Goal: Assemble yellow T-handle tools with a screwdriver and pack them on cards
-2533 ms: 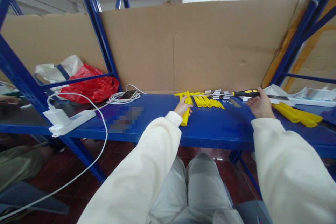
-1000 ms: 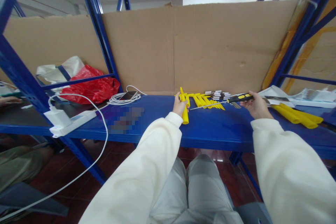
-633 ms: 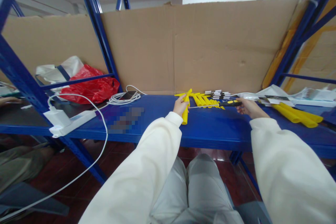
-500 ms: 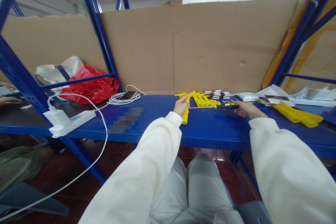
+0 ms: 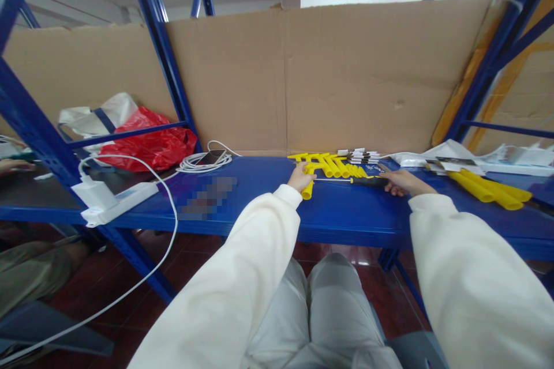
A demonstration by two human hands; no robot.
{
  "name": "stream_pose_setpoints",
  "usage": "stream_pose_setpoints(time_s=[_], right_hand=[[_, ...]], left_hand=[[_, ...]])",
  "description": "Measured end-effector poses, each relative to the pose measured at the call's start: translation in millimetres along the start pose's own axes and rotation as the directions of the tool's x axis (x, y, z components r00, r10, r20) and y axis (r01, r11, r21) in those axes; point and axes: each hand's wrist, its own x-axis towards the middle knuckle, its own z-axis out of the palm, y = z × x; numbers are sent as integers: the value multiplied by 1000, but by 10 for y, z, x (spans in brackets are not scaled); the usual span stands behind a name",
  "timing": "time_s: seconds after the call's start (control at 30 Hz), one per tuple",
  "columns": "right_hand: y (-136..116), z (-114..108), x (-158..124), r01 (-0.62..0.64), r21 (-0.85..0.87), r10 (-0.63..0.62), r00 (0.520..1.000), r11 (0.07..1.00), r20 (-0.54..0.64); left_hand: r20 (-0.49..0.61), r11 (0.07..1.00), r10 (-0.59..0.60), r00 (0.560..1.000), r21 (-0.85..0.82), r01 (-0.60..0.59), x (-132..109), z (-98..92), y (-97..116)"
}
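My left hand (image 5: pixel 298 178) is closed around a yellow T-shaped plastic piece (image 5: pixel 310 181) that rests on the blue shelf (image 5: pixel 259 196). My right hand (image 5: pixel 400 182) grips the black and yellow handle of a screwdriver (image 5: pixel 366 181). Its thin shaft lies low over the shelf and points left at the yellow piece. Just behind them lies a row of several more yellow pieces (image 5: pixel 340 166) and small black and white parts (image 5: pixel 361 155).
A coiled white cable with a phone (image 5: pixel 206 159) lies left of my hands, with a white power strip (image 5: pixel 110 199) and a red bag (image 5: pixel 149 141) further left. Long yellow tubes (image 5: pixel 489 187) and plastic packets (image 5: pixel 437 155) sit at right. A cardboard sheet (image 5: pixel 346 75) backs the shelf.
My right hand brought the screwdriver from the right down and leftward until its tip points at the yellow piece. My left hand tilted that piece from upright down onto the shelf.
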Motion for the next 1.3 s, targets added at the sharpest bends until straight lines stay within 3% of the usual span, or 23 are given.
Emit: stream_pose_setpoints(time_s=[0.1, 0.3, 0.47, 0.7, 0.93, 1.13, 1.3], right_hand=[[-79, -1, -54, -158, -124, 163, 986, 980, 30], [-123, 1, -86, -154, -208, 162, 987, 966, 23], [-84, -13, -53, -62, -212, 54, 998, 975, -44], [-66, -124, 30, 41, -508, -140, 977, 860, -159], [58, -234, 184, -41, -634, -236, 908, 772, -346], [107, -205, 221, -76, -694, -185, 938, 716, -293], [168, -211, 308, -15, -639, -190, 949, 769, -251]], left_hand=[[5, 1000, 24, 1000, -10, -24, -1, 4, 5], [34, 999, 46, 998, -31, -44, 1, 4, 17], [66, 997, 68, 996, -33, -66, 51, -11, -25], [84, 998, 67, 994, -3, -67, 85, -11, -47], [92, 999, 46, 995, -13, -45, 98, -20, -68], [78, 999, 40, 996, -7, -39, 119, -20, -68], [89, 998, 46, 995, 36, -49, 119, -7, -71]])
